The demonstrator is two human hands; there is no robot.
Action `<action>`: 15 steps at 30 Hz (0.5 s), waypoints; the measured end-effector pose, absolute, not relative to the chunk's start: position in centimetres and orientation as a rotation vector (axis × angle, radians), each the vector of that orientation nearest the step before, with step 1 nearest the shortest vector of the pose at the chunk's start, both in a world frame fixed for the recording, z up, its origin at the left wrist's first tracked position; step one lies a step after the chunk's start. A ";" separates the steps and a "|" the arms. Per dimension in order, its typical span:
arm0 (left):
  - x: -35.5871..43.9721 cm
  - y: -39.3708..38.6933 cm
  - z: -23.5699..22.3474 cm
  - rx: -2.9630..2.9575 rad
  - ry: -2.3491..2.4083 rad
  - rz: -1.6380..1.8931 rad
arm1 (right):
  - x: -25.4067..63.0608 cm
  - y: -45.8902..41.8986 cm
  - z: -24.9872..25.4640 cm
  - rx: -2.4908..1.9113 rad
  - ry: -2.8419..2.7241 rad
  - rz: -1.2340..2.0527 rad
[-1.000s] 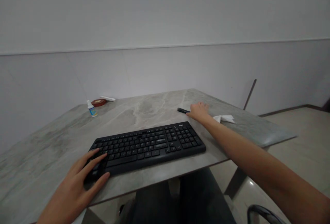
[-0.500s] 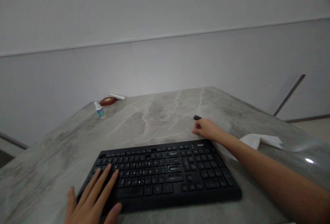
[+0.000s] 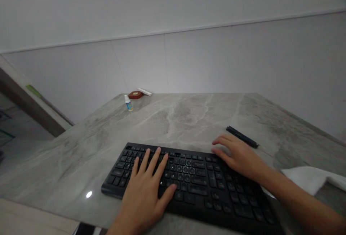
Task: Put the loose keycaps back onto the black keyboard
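Observation:
A black keyboard [image 3: 205, 188] lies on the grey marble table [image 3: 175, 119] in front of me. My left hand [image 3: 147, 188] lies flat on its left half, fingers stretched out over the keys. My right hand [image 3: 238, 154] hovers over the keyboard's upper right part, fingers loosely extended and holding nothing. A thin black stick-like object [image 3: 242, 136] lies on the table just beyond my right hand, not touched by it.
A white cloth [image 3: 313, 179] lies at the right near my forearm. At the table's far left corner stand a small white bottle [image 3: 128, 103], a round brown object [image 3: 135, 94] and a white strip [image 3: 145, 92]. A pale wall runs behind.
My right hand has come back from the black stick to the keyboard's right side. My left hand has slid further onto the keys. The view has turned left.

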State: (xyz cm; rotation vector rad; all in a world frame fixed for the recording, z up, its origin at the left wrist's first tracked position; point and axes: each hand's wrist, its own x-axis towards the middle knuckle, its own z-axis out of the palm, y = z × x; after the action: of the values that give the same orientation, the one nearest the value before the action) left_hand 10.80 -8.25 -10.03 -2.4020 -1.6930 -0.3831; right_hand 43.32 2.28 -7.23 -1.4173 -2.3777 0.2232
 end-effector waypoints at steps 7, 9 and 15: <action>11.9 -9.9 -8.7 -2.457 -1.855 -0.431 | 39.5 -1.3 -7.9 -1.076 -2.726 0.460; 11.5 -12.2 -8.1 -2.482 -1.900 -0.419 | 39.6 -1.1 -8.3 -1.089 -2.735 0.433; 6.3 -25.3 -11.1 -2.401 -2.024 -0.493 | 39.7 0.4 -10.3 -1.070 -2.701 0.339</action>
State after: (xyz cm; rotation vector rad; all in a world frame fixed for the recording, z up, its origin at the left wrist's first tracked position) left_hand 6.35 -25.32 -11.15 -2.4011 -2.0239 -0.4927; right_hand 39.68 0.37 -10.26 -1.0700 -2.7015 0.3386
